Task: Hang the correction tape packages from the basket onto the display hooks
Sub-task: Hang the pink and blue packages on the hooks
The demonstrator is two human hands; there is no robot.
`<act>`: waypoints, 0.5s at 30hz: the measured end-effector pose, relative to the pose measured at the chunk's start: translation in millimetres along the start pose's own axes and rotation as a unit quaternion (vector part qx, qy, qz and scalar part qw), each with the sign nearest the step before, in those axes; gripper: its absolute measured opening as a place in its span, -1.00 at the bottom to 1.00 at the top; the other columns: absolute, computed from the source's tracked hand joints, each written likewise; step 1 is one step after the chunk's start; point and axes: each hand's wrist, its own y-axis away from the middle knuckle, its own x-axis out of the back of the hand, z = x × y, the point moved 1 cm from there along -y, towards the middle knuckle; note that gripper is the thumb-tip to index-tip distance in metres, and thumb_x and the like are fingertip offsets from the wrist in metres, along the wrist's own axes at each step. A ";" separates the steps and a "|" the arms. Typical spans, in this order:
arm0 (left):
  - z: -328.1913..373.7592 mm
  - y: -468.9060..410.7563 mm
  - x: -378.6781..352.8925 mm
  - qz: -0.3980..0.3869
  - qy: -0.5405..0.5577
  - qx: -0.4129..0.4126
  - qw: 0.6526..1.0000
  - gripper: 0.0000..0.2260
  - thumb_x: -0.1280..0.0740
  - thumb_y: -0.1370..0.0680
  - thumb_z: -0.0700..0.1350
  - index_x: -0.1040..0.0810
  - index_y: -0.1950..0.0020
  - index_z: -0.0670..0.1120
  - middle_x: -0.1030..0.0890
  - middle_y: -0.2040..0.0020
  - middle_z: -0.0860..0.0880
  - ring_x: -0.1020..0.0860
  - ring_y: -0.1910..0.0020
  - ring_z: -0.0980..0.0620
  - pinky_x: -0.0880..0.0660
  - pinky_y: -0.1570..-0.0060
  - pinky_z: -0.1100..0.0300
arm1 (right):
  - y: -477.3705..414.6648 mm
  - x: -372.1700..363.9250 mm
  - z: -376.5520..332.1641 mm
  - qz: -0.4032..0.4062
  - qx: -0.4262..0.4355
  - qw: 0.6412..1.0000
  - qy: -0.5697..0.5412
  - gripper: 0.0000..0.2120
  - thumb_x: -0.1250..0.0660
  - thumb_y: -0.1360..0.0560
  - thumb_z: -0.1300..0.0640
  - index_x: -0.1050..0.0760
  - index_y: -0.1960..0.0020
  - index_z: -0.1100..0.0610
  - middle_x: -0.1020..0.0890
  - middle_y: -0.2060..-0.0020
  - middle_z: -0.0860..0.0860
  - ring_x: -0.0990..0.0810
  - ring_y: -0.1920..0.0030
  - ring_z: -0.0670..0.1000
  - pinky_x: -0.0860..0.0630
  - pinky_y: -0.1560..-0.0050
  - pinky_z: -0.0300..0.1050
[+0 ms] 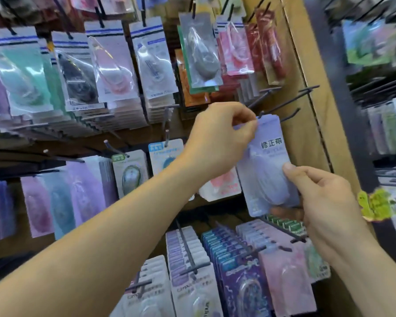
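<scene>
A lavender correction tape package (269,161) hangs tilted in front of the display, its top at the tip of a dark hook (277,106). My left hand (217,138) pinches the package's top edge beside the hook tip. My right hand (322,197) grips its lower end, thumb on the front and fingers behind. Whether the hook passes through the hanging hole I cannot tell. No basket is in view.
Rows of hooks full of carded correction tapes cover the wooden display: pastel packs (114,65) above, purple and pink packs (242,271) below. Bare hooks (306,90) jut out near the right panel edge. Another rack (380,110) stands at right.
</scene>
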 end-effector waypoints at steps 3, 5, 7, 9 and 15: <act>8.6 -15.1 -14.7 -0.002 -0.103 -0.021 0.994 -0.87 -0.28 -0.62 -0.09 -0.61 -0.07 -0.03 -0.63 -0.03 0.04 -0.53 -0.04 0.04 -0.44 -0.04 0.15 | -14.7 4.4 0.2 0.017 0.017 1.000 0.013 -0.72 -0.33 -0.58 0.10 -0.57 0.25 0.21 -0.64 0.27 0.09 -0.61 0.32 0.03 -0.57 0.50 -0.17; 12.3 -24.3 -22.6 -0.004 -0.170 -0.036 0.985 -0.85 -0.23 -0.65 -0.08 -0.56 -0.12 -0.06 -0.61 -0.09 -0.02 -0.52 -0.09 -0.05 -0.43 -0.07 0.05 | -23.1 6.4 -0.3 0.030 0.019 0.999 0.014 -0.72 -0.32 -0.59 0.10 -0.57 0.26 0.18 -0.63 0.24 0.10 -0.60 0.30 0.05 -0.56 0.51 -0.18; 14.2 -32.3 -29.4 -0.003 -0.211 -0.050 0.976 -0.84 -0.20 -0.66 -0.09 -0.52 -0.16 -0.09 -0.60 -0.12 -0.07 -0.51 -0.12 -0.11 -0.41 -0.06 0.00 | -31.2 7.5 -2.4 0.041 0.022 0.999 0.013 -0.73 -0.32 -0.59 0.10 -0.58 0.25 0.17 -0.64 0.22 0.09 -0.61 0.30 0.06 -0.54 0.52 -0.20; 14.3 -39.7 -36.7 0.001 -0.226 -0.046 0.973 -0.85 -0.20 -0.65 -0.14 -0.48 -0.18 -0.13 -0.60 -0.12 -0.12 -0.51 -0.12 -0.17 -0.42 -0.03 -0.04 | -38.8 7.3 -5.0 0.045 0.030 0.998 0.022 -0.73 -0.32 -0.60 0.10 -0.58 0.24 0.17 -0.65 0.22 0.07 -0.62 0.33 0.02 -0.53 0.53 -0.20; 11.0 -54.1 -51.3 0.027 -0.328 -0.068 0.942 -0.86 -0.21 -0.63 -0.23 -0.50 -0.15 -0.10 -0.58 -0.09 -0.09 -0.53 -0.06 -0.13 -0.28 0.16 0.10 | -54.4 7.7 -6.7 0.037 0.032 0.998 0.035 -0.73 -0.33 -0.60 0.09 -0.59 0.25 0.13 -0.63 0.45 -0.15 -0.59 0.46 -0.16 -0.50 0.52 -0.21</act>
